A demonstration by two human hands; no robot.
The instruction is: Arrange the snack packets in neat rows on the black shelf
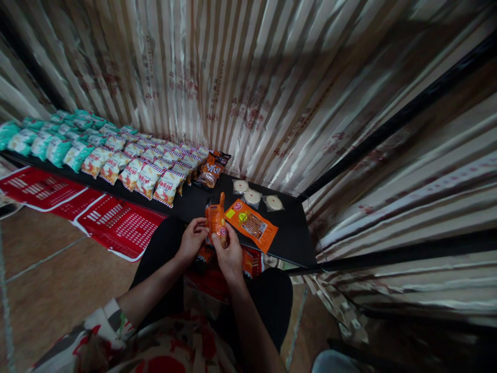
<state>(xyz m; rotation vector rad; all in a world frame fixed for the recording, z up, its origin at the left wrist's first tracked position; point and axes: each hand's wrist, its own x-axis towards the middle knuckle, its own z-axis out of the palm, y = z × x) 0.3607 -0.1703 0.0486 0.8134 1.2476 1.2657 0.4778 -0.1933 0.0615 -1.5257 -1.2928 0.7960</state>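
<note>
An orange snack packet [216, 216] is held up over the front edge of the black shelf. My left hand [193, 237] pinches its left side with curled fingers. At the lower right corner, my right hand [229, 255] grips the same packet, thumb on the front. Just beyond it lies a flat orange pouch [252, 224] with a yellow label and stick-shaped food pictured on it. A dark and orange snack bag [209, 172] rests behind the packet. Several round, pale cakes in clear wrappers, one of them a wrapped cake [273, 202], lie to the right.
Rows of white-and-orange snack bags [145, 177] and teal snack bags [58, 149] fill the left of the low black shelf [295, 228]. Red plastic baskets [120, 223] are on the floor below. A striped curtain [248, 77] hangs behind; a dark pole [388, 124] slants at right.
</note>
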